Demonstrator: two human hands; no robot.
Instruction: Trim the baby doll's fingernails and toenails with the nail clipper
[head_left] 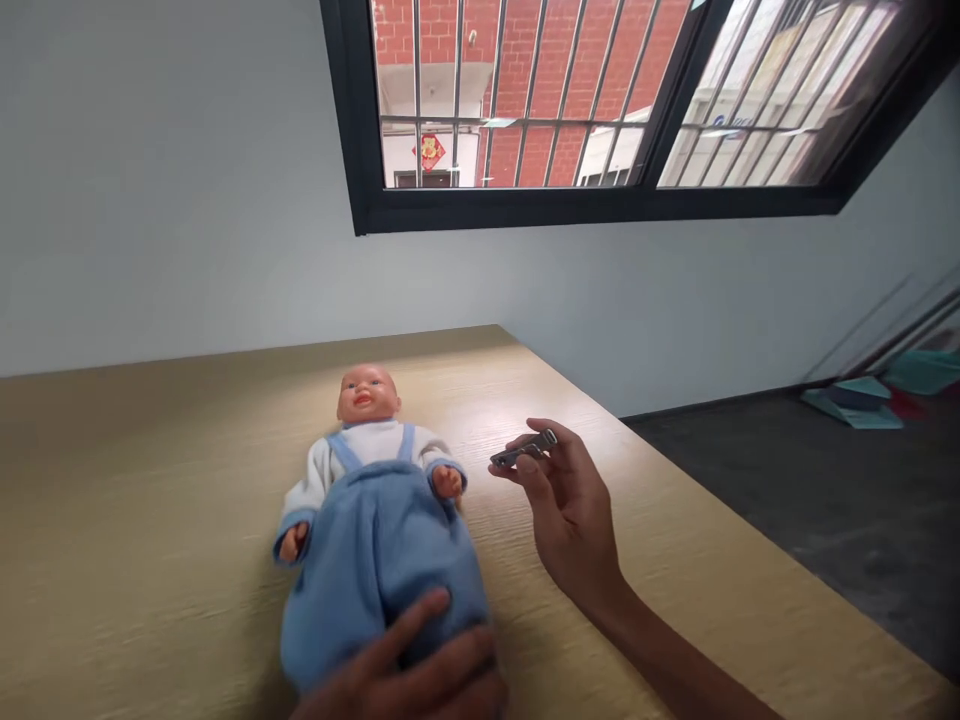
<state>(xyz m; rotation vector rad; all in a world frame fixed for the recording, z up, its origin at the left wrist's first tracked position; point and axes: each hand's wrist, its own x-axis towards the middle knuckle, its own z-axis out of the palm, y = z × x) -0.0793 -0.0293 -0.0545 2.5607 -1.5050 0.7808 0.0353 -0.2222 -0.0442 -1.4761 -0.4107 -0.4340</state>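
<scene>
We are pinching a small silver nail clipper (523, 449) in our right hand (568, 510), with the thumb and fingertips pressed together on it, and we are holding it up off the table. Its long axis is lying almost level, rising slightly toward our right, and its thinner end is pointing left toward the baby doll (367, 470). That end is stopping near the doll's raised hand (448, 482), just apart from it.

The doll is lying on its back on a wood-grain tabletop (135, 520), its head pointing away from us and its feet toward us. Its long axis is running nearly straight from the far side of the table to the near side. It is wearing a white top and blue overalls (382, 570). Our left hand (405, 672) is resting on the lower part of the overalls, with its fingers (412, 625) spread apart and not closing on the cloth.

Beyond the table, a grey wall (150, 200) is rising to a black-framed window (600, 208), and a red brick building (525, 60) is showing through its bars. To our right, teal sheets (851, 405) are lying on a dark floor (840, 520).
</scene>
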